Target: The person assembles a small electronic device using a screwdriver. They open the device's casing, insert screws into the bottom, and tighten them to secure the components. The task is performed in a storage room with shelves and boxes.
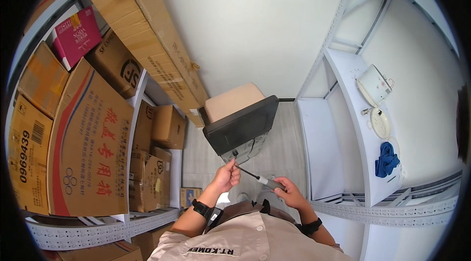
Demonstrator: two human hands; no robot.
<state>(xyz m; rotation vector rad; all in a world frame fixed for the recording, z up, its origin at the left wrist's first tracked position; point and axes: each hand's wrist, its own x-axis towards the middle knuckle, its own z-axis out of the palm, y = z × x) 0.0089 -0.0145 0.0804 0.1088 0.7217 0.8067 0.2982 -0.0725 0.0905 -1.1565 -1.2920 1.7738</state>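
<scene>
My right hand (288, 193) is closed around the grey handle of a long thin tool that looks like a screwdriver (272, 183). Its dark, slim shaft points up and left toward my left hand (227, 175). The left fingers are pinched together at the far end of that shaft, and a small black piece (235, 153) shows just above the fingertips. I cannot make out whether that piece belongs to the tool. Just beyond my hands stands a black, flat-faced object (240, 128), tilted, with a grey printed surface (251, 149) below its edge.
A brown cardboard box (234, 101) is behind the black object. Tall cardboard packaging (147, 40) leans at the left, beside shelves packed with cartons (93, 148). On the right, a white shelf (346, 72) holds a white appliance (375, 84), a pale round item (379, 123) and blue cloth (387, 159).
</scene>
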